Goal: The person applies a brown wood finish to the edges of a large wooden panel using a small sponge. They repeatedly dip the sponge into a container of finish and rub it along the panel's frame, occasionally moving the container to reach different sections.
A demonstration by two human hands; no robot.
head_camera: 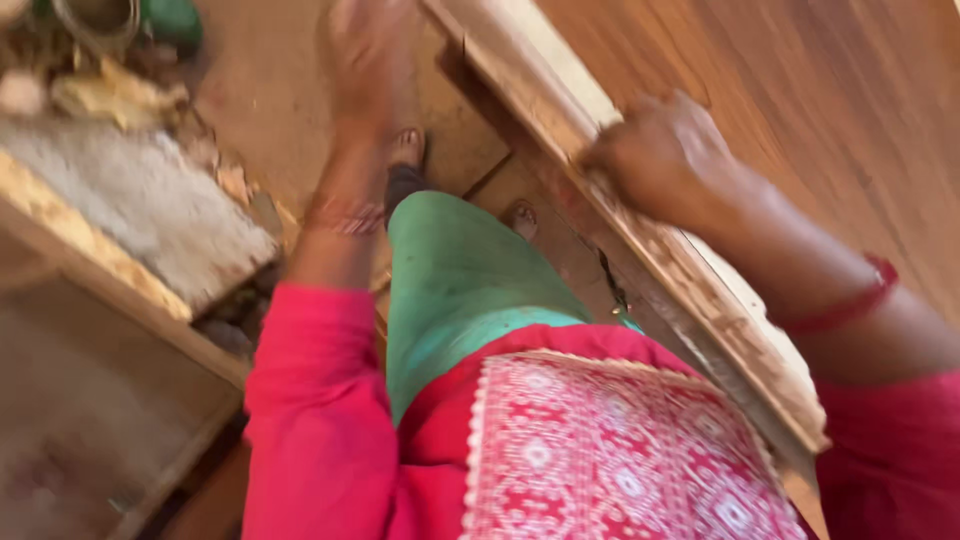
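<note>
Below the head camera, I see the wearer's own body from above: pink sleeves, a pink patterned cloth panel (pixel 610 450) at the waist, green trousers (pixel 450 280) and bare toes on a dusty brown floor (pixel 260 80).

Running diagonally from top centre to lower right is a long wooden board (pixel 700 300), pale and rough along its edge, with a smoother reddish-brown face to its right. My right hand (pixel 655 150) rests on that pale edge about halfway up, fingers curled over it and gripping; a red bangle (pixel 850 300) circles the wrist.

My left hand (pixel 365 50) is stretched out toward the top of the view, well apart from the board, with the floor beneath it. It is badly blurred, so I cannot tell whether the fingers are spread or closed, and I see nothing in it. Thin bangles (pixel 345 215) sit on that wrist.

Off to the left lies a low wooden frame (pixel 110 265) with a grey, gritty slab (pixel 140 200) on it. Scraps and a round metal container (pixel 95 20) sit blurred in the top left corner.
</note>
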